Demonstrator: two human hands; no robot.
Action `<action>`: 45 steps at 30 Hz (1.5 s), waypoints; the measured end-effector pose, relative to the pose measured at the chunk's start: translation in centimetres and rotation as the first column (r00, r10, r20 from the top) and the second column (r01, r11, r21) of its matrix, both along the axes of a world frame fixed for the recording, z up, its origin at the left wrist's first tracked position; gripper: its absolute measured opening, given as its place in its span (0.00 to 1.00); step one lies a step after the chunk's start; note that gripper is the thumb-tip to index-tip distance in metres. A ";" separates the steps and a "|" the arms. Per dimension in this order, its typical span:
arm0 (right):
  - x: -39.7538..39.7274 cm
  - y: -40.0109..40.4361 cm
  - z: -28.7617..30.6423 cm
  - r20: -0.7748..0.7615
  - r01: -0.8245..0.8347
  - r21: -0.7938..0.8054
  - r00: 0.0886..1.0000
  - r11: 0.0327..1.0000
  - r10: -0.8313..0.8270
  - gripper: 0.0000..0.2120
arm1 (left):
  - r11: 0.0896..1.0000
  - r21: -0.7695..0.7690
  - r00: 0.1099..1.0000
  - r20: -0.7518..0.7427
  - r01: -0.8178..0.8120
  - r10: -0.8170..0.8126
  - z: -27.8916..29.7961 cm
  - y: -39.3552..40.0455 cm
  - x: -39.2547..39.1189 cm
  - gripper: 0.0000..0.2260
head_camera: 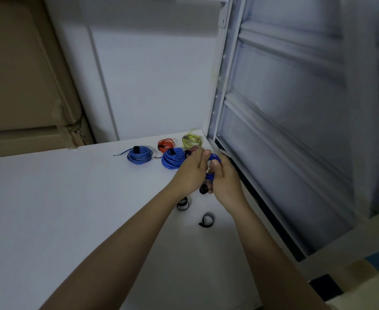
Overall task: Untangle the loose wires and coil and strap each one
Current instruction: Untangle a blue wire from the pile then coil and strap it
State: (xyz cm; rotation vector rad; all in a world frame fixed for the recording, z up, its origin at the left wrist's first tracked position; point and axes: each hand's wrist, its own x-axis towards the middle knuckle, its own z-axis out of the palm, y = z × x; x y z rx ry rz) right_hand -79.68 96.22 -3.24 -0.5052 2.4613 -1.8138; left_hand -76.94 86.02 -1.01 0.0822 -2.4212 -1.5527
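Nearest you on the white table [61, 209], two loose black straps lie curled: one strap [207, 219] closer to you, another strap [183, 203] just beyond it beside your left wrist. A third black strap [204, 189] sits under your hands, touching your right hand [225, 182] or nearly so; the view is too dim to tell.

Your left hand [191, 173] and right hand meet above the table's right edge, both curled round a small dark blue coil [213, 163]. The coil stands roughly on edge, its long axis running away from you. Its top loop shows beyond your right thumb, its lower loop between the two palms. The fingers are clamped on it.

Farther off lie strapped coils: a big blue coil [172, 158] just beside your left fingers, a lighter blue coil [139, 154] to its left, then a red coil [166, 144] and a yellow coil [191, 140] near the far edge.
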 end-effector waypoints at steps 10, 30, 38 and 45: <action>1.5 -0.6 2.8 0.192 -0.108 -0.172 0.971 0.979 0.141 0.26 | 0.985 0.122 0.993 0.016 -0.118 0.117 -0.3 0.8 0.2 0.17; -1.3 1.9 0.8 -0.207 0.012 0.013 0.978 1.000 -0.009 0.09 | 0.877 0.472 0.899 0.342 0.088 -0.275 0.4 -1.4 0.9 0.14; -3.2 3.4 -0.8 -0.021 0.108 0.087 0.994 0.990 -0.107 0.13 | 0.939 -0.337 0.956 0.293 0.073 0.031 -2.2 -3.1 -2.5 0.08; -3.9 3.4 -1.3 0.021 0.091 0.086 0.995 0.992 -0.094 0.08 | 0.803 -0.529 0.903 0.428 0.275 -0.027 -2.6 -2.8 -4.8 0.04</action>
